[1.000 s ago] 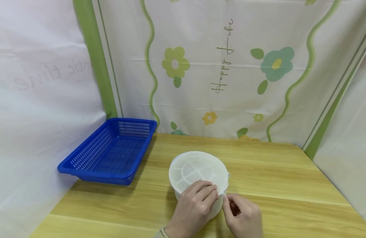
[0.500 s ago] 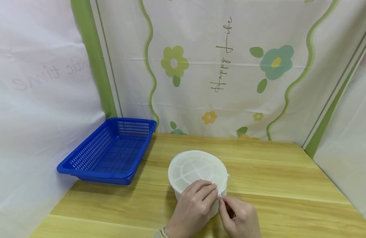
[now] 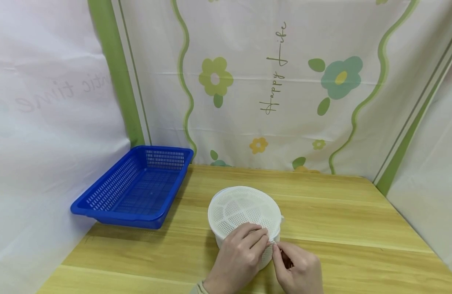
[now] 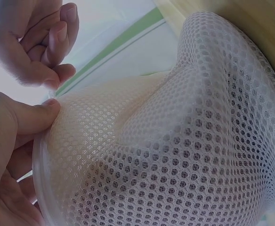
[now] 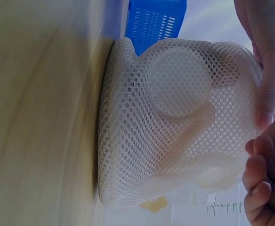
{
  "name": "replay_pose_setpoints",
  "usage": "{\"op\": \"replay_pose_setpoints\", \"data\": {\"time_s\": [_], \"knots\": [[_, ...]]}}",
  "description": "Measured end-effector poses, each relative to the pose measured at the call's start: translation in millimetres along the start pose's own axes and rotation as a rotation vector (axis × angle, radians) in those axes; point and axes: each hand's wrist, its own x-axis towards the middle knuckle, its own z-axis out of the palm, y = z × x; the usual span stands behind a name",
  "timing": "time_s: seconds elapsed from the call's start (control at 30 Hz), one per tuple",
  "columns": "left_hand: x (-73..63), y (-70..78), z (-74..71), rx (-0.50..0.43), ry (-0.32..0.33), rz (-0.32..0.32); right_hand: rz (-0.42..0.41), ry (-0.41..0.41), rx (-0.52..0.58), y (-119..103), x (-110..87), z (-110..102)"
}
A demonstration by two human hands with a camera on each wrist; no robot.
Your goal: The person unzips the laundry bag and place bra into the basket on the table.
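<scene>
A round white mesh laundry bag (image 3: pixel 244 204) stands on the table, its flat top facing up. My left hand (image 3: pixel 238 255) lies over the near edge of that top and grips the rim, thumb on the mesh side in the left wrist view. Close beside it, at the near right of the rim, my right hand (image 3: pixel 299 267) pinches a small white zipper pull between thumb and forefinger; the fingertips mostly hide it. The zipper edge (image 4: pixel 42 179) curves down past the left fingers. Soft folds dent the mesh side (image 5: pixel 151 108) in the right wrist view.
A blue plastic basket (image 3: pixel 174 200) with slotted sides sits at the left of the wooden table (image 3: pixel 340 216). A flower-printed curtain (image 3: pixel 244 98) hangs behind the table, and pale cloth also hangs at both sides.
My right hand has shifted slightly left along the rim toward my left hand, then a touch back to the right. The left hand and the bag stay nearly in place.
</scene>
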Motion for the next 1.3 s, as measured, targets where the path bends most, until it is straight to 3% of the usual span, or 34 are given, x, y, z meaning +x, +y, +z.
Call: {"op": "replay_pose_setpoints", "data": {"time_s": [0.77, 0.9, 1.1, 1.3], "knots": [[1.0, -0.4, 0.8, -0.018, 0.012, 0.0, 0.146, -0.025, -0.008, 10.8, -10.3, -4.0], [0.4, -0.4, 0.5, -0.021, 0.008, -0.01, 0.121, -0.03, 0.016, 10.7, -9.1, -3.0], [-0.2, -0.2, -0.6, -0.032, -0.01, -0.04, 0.009, -0.021, 0.068, 8.5, -6.3, 0.0], [-0.3, -0.9, -0.4, -0.031, -0.001, -0.039, -0.02, -0.021, 0.122, 9.0, -8.8, 1.8]]}}
